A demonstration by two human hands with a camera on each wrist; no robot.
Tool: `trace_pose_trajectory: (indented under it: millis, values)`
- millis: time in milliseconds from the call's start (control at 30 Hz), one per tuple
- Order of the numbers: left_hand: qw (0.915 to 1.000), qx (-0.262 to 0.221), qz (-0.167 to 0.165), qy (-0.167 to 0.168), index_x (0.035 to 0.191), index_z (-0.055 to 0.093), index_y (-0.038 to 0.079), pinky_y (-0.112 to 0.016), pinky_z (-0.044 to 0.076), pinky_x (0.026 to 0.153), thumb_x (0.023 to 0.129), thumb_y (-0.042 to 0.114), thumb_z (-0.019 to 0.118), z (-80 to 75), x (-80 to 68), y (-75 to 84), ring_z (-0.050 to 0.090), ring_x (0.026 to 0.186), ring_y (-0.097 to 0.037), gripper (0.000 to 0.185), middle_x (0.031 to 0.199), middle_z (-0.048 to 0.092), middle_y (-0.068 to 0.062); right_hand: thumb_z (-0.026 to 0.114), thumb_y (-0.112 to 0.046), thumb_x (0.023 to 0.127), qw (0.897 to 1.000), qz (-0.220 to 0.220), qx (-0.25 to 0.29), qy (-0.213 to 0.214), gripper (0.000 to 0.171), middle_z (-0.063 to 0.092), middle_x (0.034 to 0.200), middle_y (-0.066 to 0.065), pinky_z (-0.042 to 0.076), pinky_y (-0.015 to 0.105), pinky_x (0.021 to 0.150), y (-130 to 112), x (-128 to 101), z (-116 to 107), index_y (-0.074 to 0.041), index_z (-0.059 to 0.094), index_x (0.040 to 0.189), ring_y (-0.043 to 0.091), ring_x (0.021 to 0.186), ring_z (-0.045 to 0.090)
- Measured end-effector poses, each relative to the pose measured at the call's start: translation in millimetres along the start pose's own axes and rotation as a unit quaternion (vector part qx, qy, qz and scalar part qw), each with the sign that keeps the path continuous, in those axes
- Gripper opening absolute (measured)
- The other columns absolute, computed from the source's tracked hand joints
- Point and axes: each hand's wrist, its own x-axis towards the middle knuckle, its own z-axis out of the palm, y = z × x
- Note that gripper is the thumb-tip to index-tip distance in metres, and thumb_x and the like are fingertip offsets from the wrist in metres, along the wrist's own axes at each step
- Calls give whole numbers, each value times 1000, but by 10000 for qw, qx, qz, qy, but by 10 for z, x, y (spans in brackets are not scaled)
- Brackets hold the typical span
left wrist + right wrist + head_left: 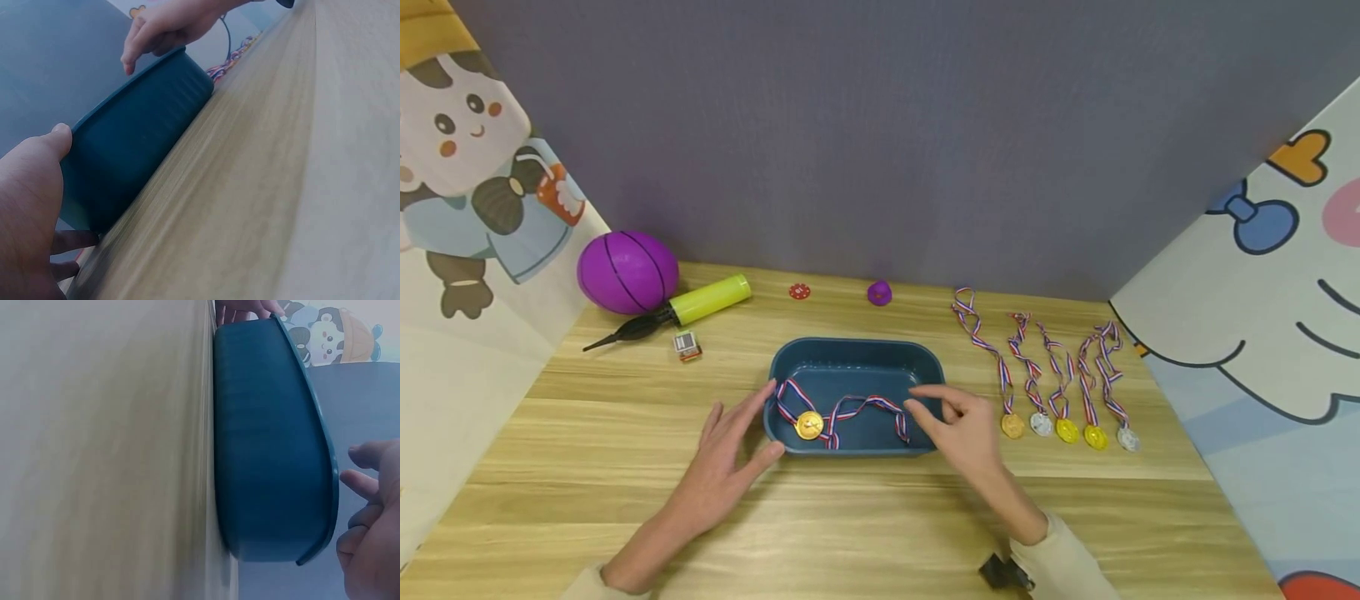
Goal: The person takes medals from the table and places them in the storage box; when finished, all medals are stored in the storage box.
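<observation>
On the wooden table [865,525] in front of me sits a dark blue tub [856,360], with one gold medal [809,425] lying inside, ribbon [865,408] snaking across the floor of it. My left hand [730,454] is at the tub's left end, fingers straight and spread, thumb [57,139] against the rim, nothing gripped. My right hand [961,425] hovers over the tub's right end, fingers loosely extended, index pointing left above the ribbon; can't tell if a fingertip touches it. Nothing held. Right of the tub, five more medals [1067,429] lie in a row, ribbons stretched toward the wall. Far left: purple ball [627,272], yellow pump [688,308].
</observation>
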Motion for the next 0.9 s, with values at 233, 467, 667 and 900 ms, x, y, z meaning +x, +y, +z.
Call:
trace_pose_trajectory:
  millis: [233,467,667,900]
  values:
    - [10000,-7,-22,-19,177,32,30,-75,5,133,107,26,72,-4,6,13,42,157,-49,80,172,47,-16,90,7,87,9992,-157,137,349,18,27,49,1,26,22,47,73,-73,-113,-4,88,101,-7,54,17]
    - [10000,31,9,9,176,32,29,-74,5,133,107,27,73,0,1,7,42,157,-49,80,173,47,-16,89,8,86,9984,73,43,563,18,27,49,2,25,23,48,127,-150,-245,-2,88,102,-6,53,19]
    - [10000,39,-6,-8,176,32,29,-75,6,132,108,27,73,5,-1,1,42,157,-49,80,173,47,-15,90,10,84,9961,236,-92,846,19,26,49,1,25,23,46,231,-207,-382,-1,88,100,-8,52,20]
    - [10000,53,-4,-22,177,32,30,-75,6,133,108,27,73,-3,2,6,42,157,-49,80,173,46,-15,87,12,86,9934,350,53,1094,16,27,48,1,25,23,43,314,-216,-545,3,86,98,-7,49,21]
